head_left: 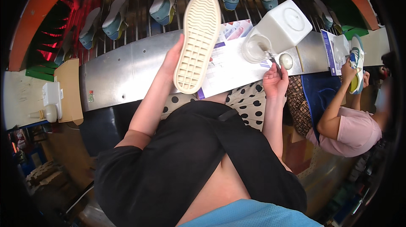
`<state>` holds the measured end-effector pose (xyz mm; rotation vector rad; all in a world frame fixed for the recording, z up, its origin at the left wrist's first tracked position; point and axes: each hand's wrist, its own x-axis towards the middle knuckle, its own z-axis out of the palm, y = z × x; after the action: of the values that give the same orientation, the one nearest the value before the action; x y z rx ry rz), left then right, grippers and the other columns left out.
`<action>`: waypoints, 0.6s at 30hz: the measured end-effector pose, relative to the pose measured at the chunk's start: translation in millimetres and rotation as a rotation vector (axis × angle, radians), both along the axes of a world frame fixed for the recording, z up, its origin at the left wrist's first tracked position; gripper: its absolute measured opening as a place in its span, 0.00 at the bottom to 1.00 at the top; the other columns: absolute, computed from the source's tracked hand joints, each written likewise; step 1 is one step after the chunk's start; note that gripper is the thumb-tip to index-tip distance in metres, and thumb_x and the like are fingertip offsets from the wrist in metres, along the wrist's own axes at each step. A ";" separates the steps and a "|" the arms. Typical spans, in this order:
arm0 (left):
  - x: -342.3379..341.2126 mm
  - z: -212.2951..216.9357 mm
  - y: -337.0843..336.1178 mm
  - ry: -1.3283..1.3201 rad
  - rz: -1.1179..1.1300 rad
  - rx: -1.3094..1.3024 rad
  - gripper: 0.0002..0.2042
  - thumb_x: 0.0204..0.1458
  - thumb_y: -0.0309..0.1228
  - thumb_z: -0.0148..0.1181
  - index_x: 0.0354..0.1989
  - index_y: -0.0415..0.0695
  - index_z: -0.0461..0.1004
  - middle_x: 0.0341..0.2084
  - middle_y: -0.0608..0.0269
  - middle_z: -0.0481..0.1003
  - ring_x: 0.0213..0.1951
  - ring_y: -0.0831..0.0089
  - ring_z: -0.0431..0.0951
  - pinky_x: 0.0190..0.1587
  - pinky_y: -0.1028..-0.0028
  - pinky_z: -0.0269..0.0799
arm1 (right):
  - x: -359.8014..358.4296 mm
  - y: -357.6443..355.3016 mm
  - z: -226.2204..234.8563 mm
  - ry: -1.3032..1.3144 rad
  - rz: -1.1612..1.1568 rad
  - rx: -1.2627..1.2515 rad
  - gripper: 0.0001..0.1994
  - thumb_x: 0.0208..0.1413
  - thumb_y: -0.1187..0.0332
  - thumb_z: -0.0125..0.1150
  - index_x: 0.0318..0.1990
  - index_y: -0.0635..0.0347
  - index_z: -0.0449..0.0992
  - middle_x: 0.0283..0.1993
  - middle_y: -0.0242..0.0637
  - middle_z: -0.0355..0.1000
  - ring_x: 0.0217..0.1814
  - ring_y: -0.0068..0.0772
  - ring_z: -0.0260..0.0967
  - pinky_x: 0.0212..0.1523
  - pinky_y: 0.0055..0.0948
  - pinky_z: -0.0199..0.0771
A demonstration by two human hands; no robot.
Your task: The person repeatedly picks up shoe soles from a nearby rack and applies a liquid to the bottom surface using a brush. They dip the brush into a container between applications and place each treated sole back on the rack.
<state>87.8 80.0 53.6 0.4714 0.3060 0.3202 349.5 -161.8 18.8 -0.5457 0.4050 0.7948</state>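
Metal worktop (114,79) below, left hand (171,60) grips the cream sole (198,36) over it by one edge: probably light, bendy, best held there; right hand (275,84) pinches a dark-handled tool (276,66) at the clear cup (253,50).

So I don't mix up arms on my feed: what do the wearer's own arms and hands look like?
The left hand and right hand are both ungloved. The forearms are bare, with no watch or bracelet visible. The sleeves are short and plain black. Part of the left hand is hidden, so rings there can't be ruled out.
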 end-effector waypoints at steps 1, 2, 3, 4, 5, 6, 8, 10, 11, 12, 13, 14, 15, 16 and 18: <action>1.1 1.0 -1.9 0.012 -0.019 0.005 0.33 0.68 0.56 0.32 0.69 0.40 0.61 0.55 0.44 0.75 0.47 0.48 0.82 0.40 0.60 0.86 | -0.5 1.6 -2.7 0.001 0.072 0.116 0.09 0.62 0.68 0.58 0.44 0.64 0.75 0.38 0.44 0.80 0.37 0.34 0.78 0.38 0.29 0.75; 2.6 2.2 -3.0 0.024 -0.040 0.010 0.34 0.68 0.56 0.33 0.70 0.40 0.60 0.55 0.44 0.74 0.47 0.48 0.82 0.39 0.59 0.87 | -0.4 4.1 -1.7 -0.014 0.121 0.222 0.09 0.62 0.67 0.58 0.44 0.64 0.75 0.37 0.43 0.80 0.36 0.32 0.78 0.37 0.28 0.74; 3.0 3.4 -4.3 0.026 -0.050 0.000 0.33 0.68 0.56 0.34 0.69 0.40 0.60 0.55 0.44 0.74 0.46 0.48 0.82 0.40 0.59 0.86 | -3.2 7.5 1.7 0.000 0.122 0.261 0.10 0.62 0.67 0.58 0.44 0.64 0.76 0.37 0.41 0.80 0.35 0.30 0.77 0.35 0.27 0.72; 4.3 4.7 -5.0 0.022 -0.065 -0.001 0.33 0.69 0.55 0.34 0.69 0.40 0.61 0.55 0.44 0.75 0.46 0.48 0.82 0.41 0.59 0.86 | -7.1 12.0 7.6 -0.118 0.234 0.355 0.10 0.61 0.66 0.58 0.44 0.63 0.76 0.36 0.41 0.80 0.35 0.30 0.76 0.34 0.27 0.71; 4.7 5.8 -6.1 -0.001 -0.090 -0.012 0.32 0.69 0.55 0.34 0.69 0.41 0.62 0.54 0.45 0.75 0.46 0.49 0.83 0.43 0.59 0.85 | -10.8 17.2 17.2 -0.202 0.295 0.380 0.10 0.61 0.66 0.58 0.43 0.63 0.77 0.36 0.41 0.80 0.34 0.30 0.75 0.33 0.27 0.70; 5.2 7.0 -7.1 -0.050 -0.127 -0.020 0.31 0.69 0.54 0.34 0.68 0.41 0.62 0.54 0.46 0.76 0.46 0.50 0.83 0.44 0.59 0.85 | -16.0 22.1 28.6 -0.289 0.354 0.404 0.10 0.61 0.66 0.58 0.43 0.63 0.77 0.35 0.41 0.80 0.33 0.30 0.75 0.31 0.26 0.68; 6.2 8.9 -8.7 -0.044 -0.150 -0.040 0.32 0.69 0.54 0.34 0.69 0.41 0.61 0.55 0.44 0.75 0.47 0.48 0.82 0.47 0.56 0.84 | -33.7 32.8 51.1 -0.563 0.390 0.252 0.08 0.60 0.70 0.59 0.42 0.67 0.77 0.34 0.45 0.80 0.33 0.34 0.78 0.34 0.30 0.75; 6.7 10.8 -10.6 -0.065 -0.192 -0.050 0.32 0.69 0.55 0.34 0.69 0.41 0.61 0.55 0.44 0.75 0.47 0.47 0.82 0.47 0.56 0.83 | -51.3 43.5 71.4 -0.894 0.515 0.063 0.06 0.59 0.74 0.61 0.41 0.69 0.77 0.35 0.47 0.80 0.35 0.35 0.80 0.38 0.31 0.80; 6.2 11.9 -12.2 -0.083 -0.201 -0.056 0.32 0.69 0.55 0.34 0.69 0.41 0.60 0.56 0.43 0.74 0.48 0.46 0.81 0.48 0.56 0.83 | -59.7 49.4 78.6 -0.988 0.523 0.079 0.06 0.58 0.76 0.60 0.41 0.70 0.77 0.35 0.48 0.80 0.35 0.37 0.80 0.40 0.32 0.81; 5.6 13.0 -13.4 -0.035 -0.187 -0.063 0.33 0.68 0.56 0.34 0.69 0.41 0.60 0.55 0.43 0.74 0.47 0.45 0.82 0.46 0.55 0.84 | -67.0 55.1 84.5 -1.065 0.535 0.053 0.06 0.58 0.78 0.60 0.41 0.71 0.76 0.35 0.49 0.80 0.36 0.38 0.81 0.42 0.32 0.82; 4.5 14.2 -14.9 0.012 -0.172 -0.069 0.33 0.68 0.56 0.34 0.70 0.41 0.60 0.55 0.42 0.74 0.46 0.44 0.82 0.44 0.55 0.84 | -72.5 59.7 89.3 -1.133 0.553 0.010 0.06 0.58 0.79 0.60 0.41 0.72 0.76 0.35 0.50 0.80 0.37 0.40 0.82 0.43 0.32 0.83; 3.4 15.2 -16.9 0.029 -0.168 -0.083 0.34 0.68 0.57 0.34 0.70 0.42 0.60 0.55 0.42 0.74 0.45 0.43 0.82 0.43 0.54 0.85 | -76.1 64.2 93.1 -1.173 0.514 0.013 0.06 0.57 0.80 0.61 0.42 0.73 0.76 0.36 0.50 0.80 0.38 0.39 0.82 0.44 0.32 0.83; 1.6 16.5 -17.6 -0.021 -0.190 -0.104 0.34 0.68 0.57 0.33 0.70 0.42 0.59 0.57 0.41 0.73 0.46 0.40 0.81 0.43 0.53 0.84 | -77.6 69.0 96.0 -1.204 0.479 -0.001 0.06 0.57 0.81 0.61 0.42 0.73 0.76 0.37 0.50 0.80 0.38 0.38 0.82 0.45 0.31 0.83; -0.2 17.3 -19.1 -0.005 -0.187 -0.114 0.34 0.68 0.57 0.33 0.71 0.42 0.59 0.57 0.41 0.73 0.46 0.40 0.81 0.43 0.53 0.84 | -77.3 72.8 98.4 -1.232 0.441 -0.012 0.07 0.57 0.83 0.61 0.43 0.73 0.76 0.37 0.50 0.80 0.39 0.38 0.82 0.45 0.30 0.83; -4.1 17.6 -22.6 -0.010 -0.193 -0.140 0.35 0.68 0.58 0.33 0.71 0.42 0.58 0.57 0.41 0.73 0.46 0.39 0.81 0.43 0.53 0.84 | -73.2 80.3 102.1 -1.317 0.361 -0.026 0.07 0.59 0.81 0.61 0.43 0.73 0.76 0.39 0.51 0.81 0.40 0.37 0.82 0.46 0.31 0.82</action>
<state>83.8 57.4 71.2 0.3585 0.2688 0.1121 276.3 -81.5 120.9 -1.0499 -0.9182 0.6137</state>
